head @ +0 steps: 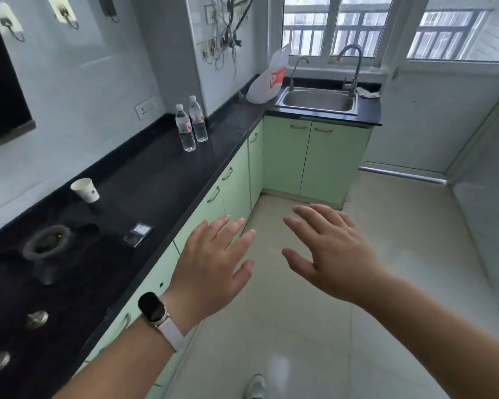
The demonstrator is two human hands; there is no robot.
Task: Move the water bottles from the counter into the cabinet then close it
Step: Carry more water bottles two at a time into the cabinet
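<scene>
Closest to the camera are my two forearms (121,355), which come in from the bottom edge of the frame, the left one with a watch (153,308) on the wrist. My left hand (211,263) and my right hand (332,254) are both held flat in the air above the floor (314,326). The fingers are spread and straight, and they hold nothing.

The two water bottles (185,129) stand upright on the dark surface (156,174) in the upper middle of the frame. They are side by side and almost touching, nearer to the back wall (69,110) than to the front edge, and well apart from both hands. From my hands they lie up and a little to the left, so I judge the left hand is the nearer one, because it is closer to the front edge of the surface. The long axis of each bottle is vertical, so a grip around the side of the body should fit.

Between my left hand and the bottles the surface is bare, and the paper cup (85,190) stands far to the left of this way. The green cabinet doors (234,182) under the surface all look closed, so I think one door must be opened first. The floor in front of them gives room for a door to swing. No bottle is moved yet.
</scene>
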